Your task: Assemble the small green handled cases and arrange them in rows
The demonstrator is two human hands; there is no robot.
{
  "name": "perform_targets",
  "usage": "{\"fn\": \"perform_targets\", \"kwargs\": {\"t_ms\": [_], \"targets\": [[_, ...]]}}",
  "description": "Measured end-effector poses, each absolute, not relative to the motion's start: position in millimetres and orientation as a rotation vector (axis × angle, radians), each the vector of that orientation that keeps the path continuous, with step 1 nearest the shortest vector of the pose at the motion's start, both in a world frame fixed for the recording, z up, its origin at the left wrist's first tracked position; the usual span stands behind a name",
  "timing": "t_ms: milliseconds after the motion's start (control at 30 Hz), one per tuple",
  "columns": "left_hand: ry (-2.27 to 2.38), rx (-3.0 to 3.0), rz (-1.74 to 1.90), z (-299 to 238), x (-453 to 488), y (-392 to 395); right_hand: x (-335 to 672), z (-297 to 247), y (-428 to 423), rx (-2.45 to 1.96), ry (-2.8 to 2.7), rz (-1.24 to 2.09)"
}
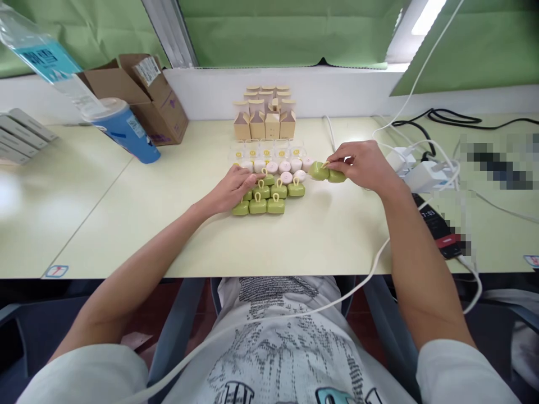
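My right hand (362,165) pinches a small green case with a yellow loop (326,172) just right of a cluster of items at mid-table. My left hand (233,188) lies with fingers stretched over the left side of several green cases (269,199), fingertips touching one near the pink round pieces (286,166). Behind those sit clear plastic trays (267,150) and a stack of small tan paper boxes (265,115).
A brown cardboard box (143,92) and a tilted blue-capped water bottle (84,92) stand at the back left. Grey flat packs (21,134) lie at the far left. White chargers and cables (421,168) and a phone (435,224) occupy the right.
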State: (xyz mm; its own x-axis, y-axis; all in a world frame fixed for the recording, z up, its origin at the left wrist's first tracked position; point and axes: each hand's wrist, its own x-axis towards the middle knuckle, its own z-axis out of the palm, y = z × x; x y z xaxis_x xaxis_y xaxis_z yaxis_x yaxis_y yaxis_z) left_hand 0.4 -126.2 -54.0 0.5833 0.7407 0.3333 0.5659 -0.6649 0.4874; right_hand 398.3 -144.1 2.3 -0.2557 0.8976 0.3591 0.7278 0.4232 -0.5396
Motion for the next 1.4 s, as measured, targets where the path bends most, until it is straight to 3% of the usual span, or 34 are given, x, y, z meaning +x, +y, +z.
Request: {"fn": "perform_targets", "kwargs": {"t_ms": [1100,1400], "targets": [[1.064,2.378,0.544,-37.4,16.2,-149.1,383.1,-3.5,-150.0,-1.093,-1.829,0.501],[1.13,1.921,1.085,-49.6,-15.6,-122.4,297.6,39.2,-124.8,-0.953,-1.953,0.583]]}}
